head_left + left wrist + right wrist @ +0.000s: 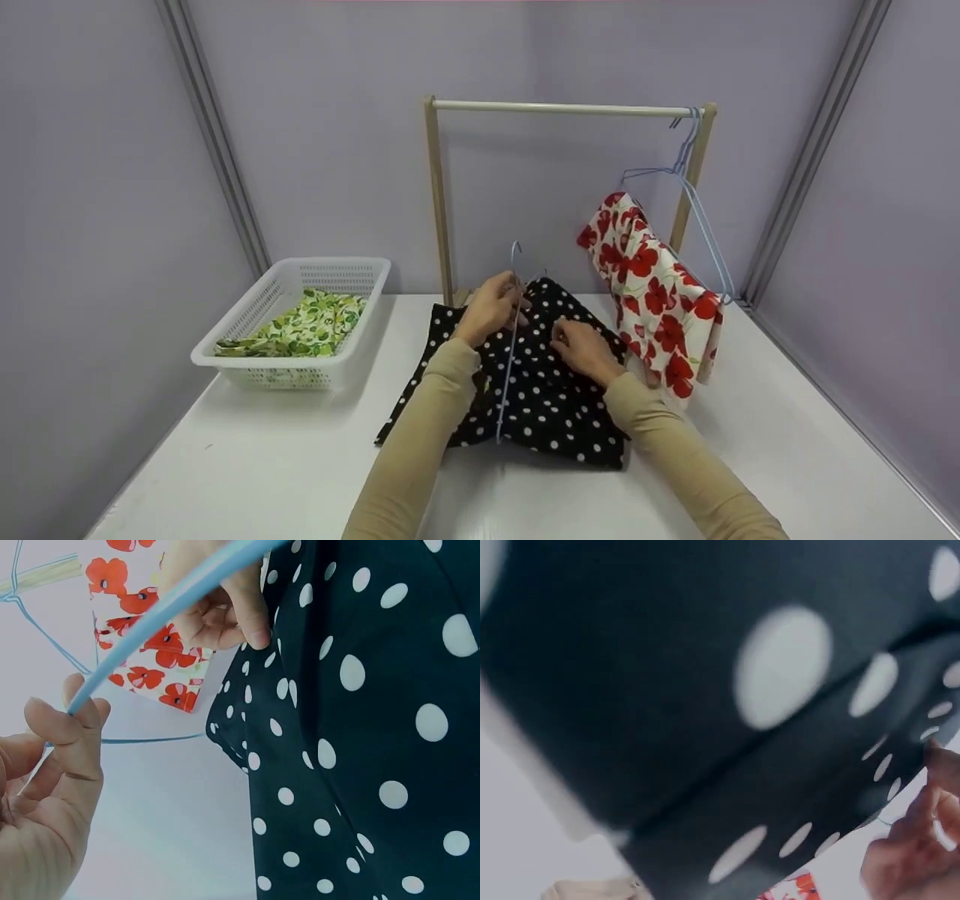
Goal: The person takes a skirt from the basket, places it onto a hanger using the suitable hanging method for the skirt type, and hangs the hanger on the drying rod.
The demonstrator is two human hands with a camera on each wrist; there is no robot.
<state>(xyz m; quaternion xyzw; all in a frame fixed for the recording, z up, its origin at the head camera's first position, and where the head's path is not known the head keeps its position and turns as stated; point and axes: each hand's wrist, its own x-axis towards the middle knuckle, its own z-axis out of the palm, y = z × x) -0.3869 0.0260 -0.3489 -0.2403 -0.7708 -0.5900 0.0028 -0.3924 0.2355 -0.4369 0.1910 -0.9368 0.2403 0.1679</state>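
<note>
A black cloth garment with white polka dots (pixel 555 409) is spread in front of the rack, its lower edge toward the person. My left hand (pixel 491 307) pinches the wire of a light blue hanger (pixel 507 375), which stands edge-on across the garment with its hook up. In the left wrist view, the thumb and fingers of that left hand (pixel 56 787) close around the blue wire. My right hand (pixel 586 349) pinches the polka-dot fabric with thumb and forefinger on the right side. The right wrist view is mostly filled by the dotted fabric (pixel 630 690), with the right hand (pixel 919 840) at its edge.
Behind stands a rack with a white rod (pixel 555 108) and wooden posts. Blue hangers (pixel 686 154) hang at its right end, with a red-flowered white garment (pixel 656 300) on one. A white basket (pixel 217 360) at left holds a green leaf-print cloth (pixel 307 326). Walls enclose the white table (pixel 247 465).
</note>
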